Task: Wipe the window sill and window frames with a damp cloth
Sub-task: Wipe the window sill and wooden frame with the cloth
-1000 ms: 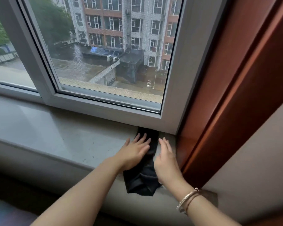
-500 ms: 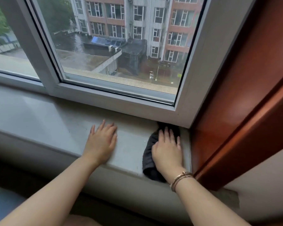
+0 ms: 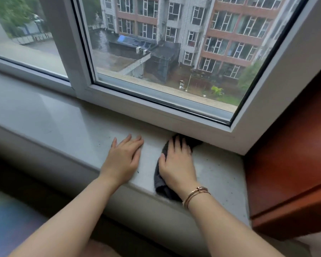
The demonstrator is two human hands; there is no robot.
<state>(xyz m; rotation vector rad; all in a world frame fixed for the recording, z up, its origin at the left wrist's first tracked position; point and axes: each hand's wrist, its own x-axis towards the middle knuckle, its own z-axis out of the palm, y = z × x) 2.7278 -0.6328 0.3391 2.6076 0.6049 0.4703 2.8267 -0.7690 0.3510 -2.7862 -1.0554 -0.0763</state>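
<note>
Since half a second back, my right hand (image 3: 176, 164) has carried the dark grey, crumpled cloth (image 3: 160, 179) leftward along the pale, speckled stone window sill (image 3: 67, 127), out of the right corner, so a bare stretch of sill now shows between the cloth and the reddish-brown wooden side panel (image 3: 289, 154). My left hand (image 3: 123, 160) has kept to about the same place on the sill, and the two hands now lie near each other with a narrow strip of stone between them.

My right hand lies flat on the cloth, fingers straight and slightly spread, pressing it down rather than gripping it. The cloth's far end touches the foot of the white window frame (image 3: 156, 115), and its near end hangs over the sill's front edge, beside the wrist with the thin gold-coloured bangles (image 3: 195, 194).

My left hand rests palm-down on the bare stone, fingers straight and together, holding nothing. Small dark specks dot the sill around both hands and toward the right corner.
</note>
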